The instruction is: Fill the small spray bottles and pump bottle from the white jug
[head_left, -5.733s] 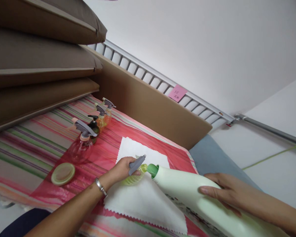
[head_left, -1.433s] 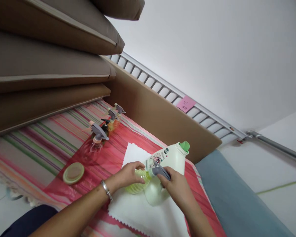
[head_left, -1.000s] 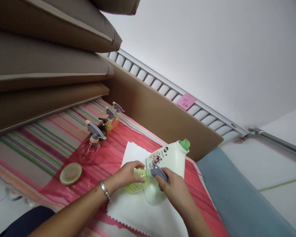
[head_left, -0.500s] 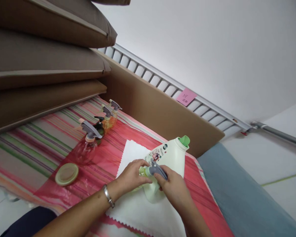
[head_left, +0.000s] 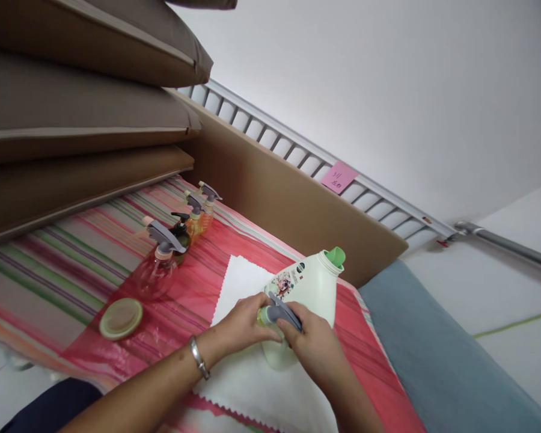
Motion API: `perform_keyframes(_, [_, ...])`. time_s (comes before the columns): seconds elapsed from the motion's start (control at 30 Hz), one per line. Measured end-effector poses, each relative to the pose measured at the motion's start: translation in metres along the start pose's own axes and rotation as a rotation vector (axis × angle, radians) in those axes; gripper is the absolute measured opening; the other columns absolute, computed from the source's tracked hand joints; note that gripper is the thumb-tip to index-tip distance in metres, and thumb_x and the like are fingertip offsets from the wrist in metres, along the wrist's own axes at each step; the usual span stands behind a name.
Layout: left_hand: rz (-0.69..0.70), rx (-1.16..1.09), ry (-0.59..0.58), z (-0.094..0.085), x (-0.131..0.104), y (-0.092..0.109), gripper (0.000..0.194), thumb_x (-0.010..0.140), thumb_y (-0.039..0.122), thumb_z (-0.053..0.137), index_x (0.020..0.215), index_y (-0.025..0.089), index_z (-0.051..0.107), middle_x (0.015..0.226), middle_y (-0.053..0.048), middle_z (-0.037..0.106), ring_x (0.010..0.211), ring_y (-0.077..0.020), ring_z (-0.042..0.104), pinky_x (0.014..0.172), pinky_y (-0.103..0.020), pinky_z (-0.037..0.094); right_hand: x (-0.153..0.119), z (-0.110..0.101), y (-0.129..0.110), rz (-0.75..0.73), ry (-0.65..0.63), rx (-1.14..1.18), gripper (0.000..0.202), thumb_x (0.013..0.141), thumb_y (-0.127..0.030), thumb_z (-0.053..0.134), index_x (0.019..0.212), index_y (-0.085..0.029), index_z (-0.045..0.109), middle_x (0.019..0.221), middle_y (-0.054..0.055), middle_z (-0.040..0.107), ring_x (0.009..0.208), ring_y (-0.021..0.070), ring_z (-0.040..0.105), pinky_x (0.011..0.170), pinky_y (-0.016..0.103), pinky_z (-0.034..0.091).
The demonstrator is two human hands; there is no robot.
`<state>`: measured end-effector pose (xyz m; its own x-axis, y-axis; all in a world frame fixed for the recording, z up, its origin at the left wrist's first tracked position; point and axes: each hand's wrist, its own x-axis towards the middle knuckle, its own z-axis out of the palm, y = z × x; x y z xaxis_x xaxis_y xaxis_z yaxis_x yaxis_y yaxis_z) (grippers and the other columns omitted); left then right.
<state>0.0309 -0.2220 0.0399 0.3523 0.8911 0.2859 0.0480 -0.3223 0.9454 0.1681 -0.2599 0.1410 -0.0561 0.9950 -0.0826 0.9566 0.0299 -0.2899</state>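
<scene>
A spray bottle (head_left: pixel 265 314) with a yellow-green body and a grey trigger head is between my two hands. My left hand (head_left: pixel 241 328), with a silver bangle at the wrist, is closed round the bottle's neck and upper body. The grey trigger head (head_left: pixel 282 310) is gripped by the fingers and thumb of my right hand (head_left: pixel 313 340). Most of the bottle's body is hidden behind my left hand. Just behind my hands stands a large pale green jug (head_left: pixel 318 288), uncapped, with a green spout in its mouth. Under them lies a white cloth (head_left: pixel 270 388) with a zigzag edge.
A pink spray bottle (head_left: pixel 157 267) and several other spray bottles, one orange (head_left: pixel 193 224), line the left. A round pale lid (head_left: pixel 121 319) lies near them on the striped tablecloth (head_left: pixel 76 240). Stacked cushions (head_left: pixel 90 102) rise at far left; a brown board (head_left: pixel 275 180) borders the back.
My right hand has shifted slightly on the grey trigger head, and my left hand has come up closer round the neck. The jug and other bottles stand as before.
</scene>
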Motion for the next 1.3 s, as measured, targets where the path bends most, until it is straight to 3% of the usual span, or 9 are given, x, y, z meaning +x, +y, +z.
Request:
perform_keyframes(0.07, [0.03, -0.044, -0.016, 0.0, 0.001, 0.0, 0.036, 0.064, 0.032, 0.073, 0.095, 0.018, 0.06, 0.096, -0.002, 0.065, 0.091, -0.0212, 0.057, 0.081, -0.028, 0.043, -0.001, 0.001, 0.0, -0.015, -0.004, 0.01, 0.021, 0.078, -0.031, 0.046, 0.093, -0.026, 0.061, 0.082, 0.002, 0.067, 0.076, 0.0207, 0.059, 0.064, 0.027, 0.039])
perform_keyframes(0.2, [0.106, -0.125, -0.264, -0.009, 0.003, -0.001, 0.028, 0.075, 0.031, 0.062, 0.1, 0.019, 0.06, 0.102, -0.002, 0.064, 0.099, -0.0209, 0.056, 0.089, -0.029, 0.04, -0.001, 0.002, 0.001, -0.023, 0.007, 0.017, 0.021, 0.079, -0.032, 0.045, 0.093, -0.025, 0.06, 0.082, 0.002, 0.067, 0.072, 0.0197, 0.059, 0.061, 0.026, 0.039])
perform_keyframes(0.37, [-0.003, 0.009, 0.019, -0.008, 0.001, -0.002, 0.04, 0.061, 0.031, 0.075, 0.095, 0.019, 0.058, 0.095, -0.001, 0.063, 0.089, -0.0198, 0.055, 0.08, -0.028, 0.043, 0.0, 0.002, -0.001, -0.023, -0.013, 0.015, 0.02, 0.079, -0.032, 0.045, 0.09, -0.024, 0.06, 0.078, 0.003, 0.066, 0.069, 0.0192, 0.059, 0.059, 0.025, 0.039])
perform_keyframes(0.53, [0.086, -0.102, -0.215, -0.015, 0.002, 0.002, 0.022, 0.074, 0.031, 0.063, 0.092, 0.02, 0.062, 0.097, 0.0, 0.065, 0.095, -0.019, 0.056, 0.087, -0.028, 0.041, 0.0, 0.001, -0.005, -0.031, -0.012, 0.016, 0.022, 0.079, -0.031, 0.045, 0.094, -0.024, 0.06, 0.082, 0.003, 0.067, 0.07, 0.0186, 0.059, 0.059, 0.025, 0.039])
perform_keyframes(0.67, [0.036, -0.009, -0.021, -0.006, -0.003, 0.008, 0.045, 0.059, 0.037, 0.076, 0.098, 0.02, 0.06, 0.099, -0.002, 0.065, 0.092, -0.022, 0.057, 0.081, -0.029, 0.043, 0.0, 0.002, -0.005, -0.025, -0.014, 0.014, 0.021, 0.077, -0.029, 0.046, 0.092, -0.024, 0.061, 0.08, 0.002, 0.068, 0.072, 0.0193, 0.059, 0.061, 0.025, 0.039])
perform_keyframes(0.77, [0.012, -0.06, 0.05, 0.002, -0.003, 0.007, 0.04, 0.055, 0.03, 0.078, 0.09, 0.017, 0.062, 0.088, 0.0, 0.066, 0.082, -0.0199, 0.058, 0.071, -0.025, 0.044, 0.0, 0.002, -0.006, -0.053, -0.012, 0.028, 0.02, 0.076, -0.029, 0.048, 0.09, -0.026, 0.061, 0.08, 0.0, 0.067, 0.075, 0.0193, 0.058, 0.062, 0.025, 0.038])
perform_keyframes(0.97, [0.072, -0.25, -0.232, -0.012, 0.006, -0.003, 0.028, 0.065, 0.027, 0.072, 0.09, 0.018, 0.066, 0.089, 0.002, 0.068, 0.09, -0.0197, 0.059, 0.083, -0.026, 0.043, -0.001, 0.0, -0.015, -0.051, -0.044, 0.007, 0.02, 0.078, -0.028, 0.045, 0.09, -0.025, 0.06, 0.077, 0.001, 0.066, 0.07, 0.0187, 0.058, 0.059, 0.025, 0.038])
perform_keyframes(1.13, [-0.006, -0.132, 0.002, -0.012, 0.002, -0.011, 0.049, 0.053, 0.025, 0.081, 0.098, 0.017, 0.063, 0.099, -0.003, 0.065, 0.097, -0.0219, 0.056, 0.086, -0.028, 0.042, 0.003, -0.001, -0.01, -0.009, -0.044, -0.008, 0.019, 0.08, -0.031, 0.044, 0.089, -0.022, 0.058, 0.074, 0.003, 0.066, 0.063, 0.0179, 0.06, 0.058, 0.025, 0.04])
perform_keyframes(1.3, [0.024, -0.073, -0.002, -0.008, -0.004, -0.011, 0.033, 0.069, 0.033, 0.071, 0.098, 0.018, 0.066, 0.1, -0.004, 0.067, 0.095, -0.0198, 0.058, 0.088, -0.027, 0.041, 0.005, 0.001, -0.004, -0.013, -0.019, 0.081, 0.023, 0.079, -0.039, 0.047, 0.087, -0.022, 0.06, 0.078, 0.004, 0.068, 0.069, 0.0217, 0.063, 0.06, 0.028, 0.044])
